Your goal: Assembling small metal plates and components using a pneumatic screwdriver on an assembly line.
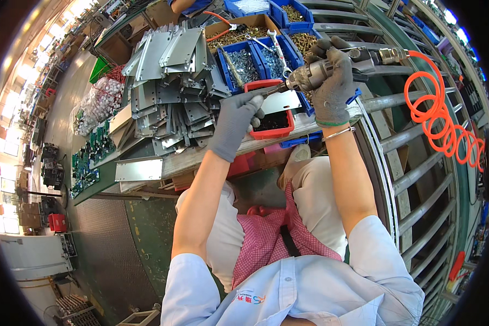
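My right hand (334, 81), in a grey glove, is wrapped round a pneumatic screwdriver (308, 75). The tool lies nearly level, its bit pointing left. At the bit's tip is my left hand (238, 118), also gloved, its fingers closed; whatever they pinch there is too small or hidden to make out. Just below the bit a flat metal plate (282, 102) lies across a red bin (271, 132) that holds small dark parts. An orange coiled air hose (425, 111) runs from the tool's rear fitting to the right.
Stacked sheet-metal brackets (168, 70) cover the bench to the left. Blue bins (239, 66) of screws stand beyond my hands, with a wrench (279, 50) on them. A roller conveyor (413, 179) runs along the right. One metal plate (139, 170) lies at the bench's front edge.
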A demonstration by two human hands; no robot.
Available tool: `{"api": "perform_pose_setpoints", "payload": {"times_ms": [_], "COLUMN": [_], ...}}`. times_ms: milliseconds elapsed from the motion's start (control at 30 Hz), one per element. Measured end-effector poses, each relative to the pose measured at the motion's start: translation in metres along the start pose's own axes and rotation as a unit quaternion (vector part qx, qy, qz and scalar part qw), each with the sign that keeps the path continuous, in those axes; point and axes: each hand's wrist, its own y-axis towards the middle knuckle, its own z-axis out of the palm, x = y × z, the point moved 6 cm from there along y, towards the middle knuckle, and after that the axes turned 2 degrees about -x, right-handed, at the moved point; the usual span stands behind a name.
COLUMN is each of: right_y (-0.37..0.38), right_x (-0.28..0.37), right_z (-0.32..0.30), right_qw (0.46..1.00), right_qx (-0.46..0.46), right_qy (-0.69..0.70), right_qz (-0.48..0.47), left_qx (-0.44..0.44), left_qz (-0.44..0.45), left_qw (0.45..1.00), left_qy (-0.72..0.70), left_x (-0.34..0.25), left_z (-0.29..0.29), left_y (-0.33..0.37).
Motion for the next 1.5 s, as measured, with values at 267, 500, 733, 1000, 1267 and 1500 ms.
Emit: {"api": "perform_pose_setpoints", "payload": {"times_ms": [267, 500, 733, 1000, 1267, 1500], "right_y": [0.006, 0.006, 0.004, -0.009, -0.029, -0.043], "right_x": [-0.011, -0.009, -0.009, -0.02, -0.024, -0.03], "right_z": [-0.005, -0.007, 0.002, 0.02, 0.055, 0.101], "right_qw": [0.991, 0.995, 0.993, 0.996, 0.991, 0.978], "right_qx": [0.024, 0.024, 0.049, 0.062, 0.11, 0.193], "right_qy": [-0.129, -0.094, -0.106, -0.06, -0.059, -0.08], "right_qz": [-0.031, 0.005, -0.012, 0.024, 0.041, -0.003], "left_qx": [-0.036, -0.11, -0.073, -0.017, -0.053, -0.078], "left_qz": [0.009, -0.049, -0.125, -0.045, -0.031, 0.045], "left_qw": [0.998, 0.986, 0.983, 0.982, 0.986, 0.977], "left_qy": [0.053, 0.119, 0.109, 0.181, 0.157, 0.193], "left_x": [0.0, -0.006, 0.034, 0.033, 0.045, 0.047], "left_z": [0.002, -0.087, -0.084, -0.04, -0.04, -0.036], "left_y": [0.003, -0.031, -0.026, -0.028, -0.027, -0.025]}}
